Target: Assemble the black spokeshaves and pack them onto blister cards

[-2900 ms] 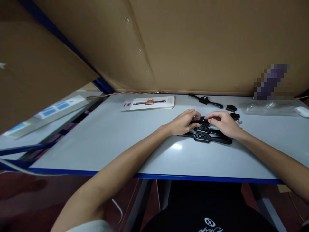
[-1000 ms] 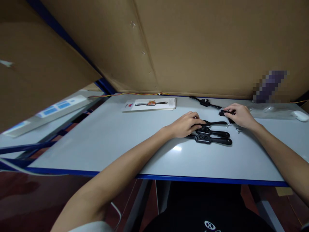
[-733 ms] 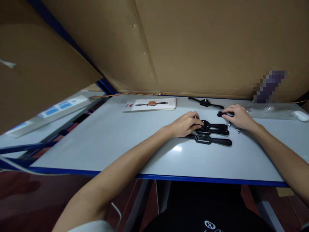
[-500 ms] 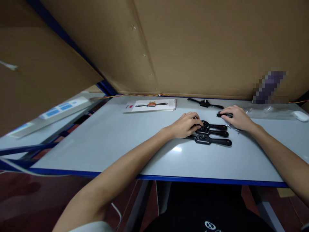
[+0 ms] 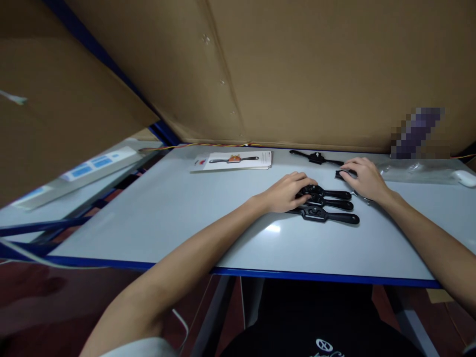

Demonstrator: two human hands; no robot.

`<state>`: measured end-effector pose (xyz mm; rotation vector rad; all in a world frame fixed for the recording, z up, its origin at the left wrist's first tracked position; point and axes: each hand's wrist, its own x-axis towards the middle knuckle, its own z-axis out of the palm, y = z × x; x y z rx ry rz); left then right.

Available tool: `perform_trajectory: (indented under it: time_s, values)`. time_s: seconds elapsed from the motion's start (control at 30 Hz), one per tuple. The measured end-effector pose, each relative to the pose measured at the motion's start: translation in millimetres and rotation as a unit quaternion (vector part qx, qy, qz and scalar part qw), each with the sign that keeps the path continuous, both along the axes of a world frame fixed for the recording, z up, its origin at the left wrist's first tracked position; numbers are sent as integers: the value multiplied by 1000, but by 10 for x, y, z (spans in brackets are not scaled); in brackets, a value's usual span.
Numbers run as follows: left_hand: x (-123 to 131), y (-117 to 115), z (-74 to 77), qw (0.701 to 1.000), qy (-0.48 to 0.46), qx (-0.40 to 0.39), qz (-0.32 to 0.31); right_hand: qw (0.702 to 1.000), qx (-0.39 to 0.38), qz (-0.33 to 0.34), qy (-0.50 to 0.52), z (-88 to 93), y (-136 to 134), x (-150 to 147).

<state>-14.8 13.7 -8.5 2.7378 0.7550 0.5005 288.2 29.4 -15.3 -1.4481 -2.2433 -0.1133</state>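
Three black spokeshaves lie side by side on the table, the nearest spokeshave (image 5: 316,213) closest to me. My left hand (image 5: 290,192) comes from the left over them, its fingers curled onto the body of the farther spokeshave (image 5: 334,194), and it hides their left handles. My right hand (image 5: 364,178) is beyond their right ends, with thumb and fingers closed around a small dark piece (image 5: 340,174); the fingers cover much of it. Beneath that hand, small shiny metal parts (image 5: 360,197) rest on the table. Another spokeshave (image 5: 316,157) lies farther back.
Flat printed cards (image 5: 234,161) picturing a spokeshave lie at the back left. A clear plastic bag (image 5: 416,171) and a white rounded object (image 5: 464,178) are at the right. Brown cardboard (image 5: 297,74) walls the back; a power strip (image 5: 92,171) sits left of the table.
My left fingers have shifted slightly to the right over the spokeshaves. My right hand has moved a little away from me, with the dark piece still in it.
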Motion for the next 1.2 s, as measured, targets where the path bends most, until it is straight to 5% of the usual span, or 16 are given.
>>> perform_trajectory:
  time_s: [0.43, 0.73, 1.2]
  values:
    - [4, 5, 3, 1000, 7, 9, -16, 999, -27, -6, 22, 156, 229, 142]
    - [-14, 27, -7, 1000, -15, -5, -22, 985, -171, 10, -17, 328, 632, -4]
    - [-102, 16, 83, 999, -8, -35, -20, 975, -211, 37, -64, 511, 793, -83]
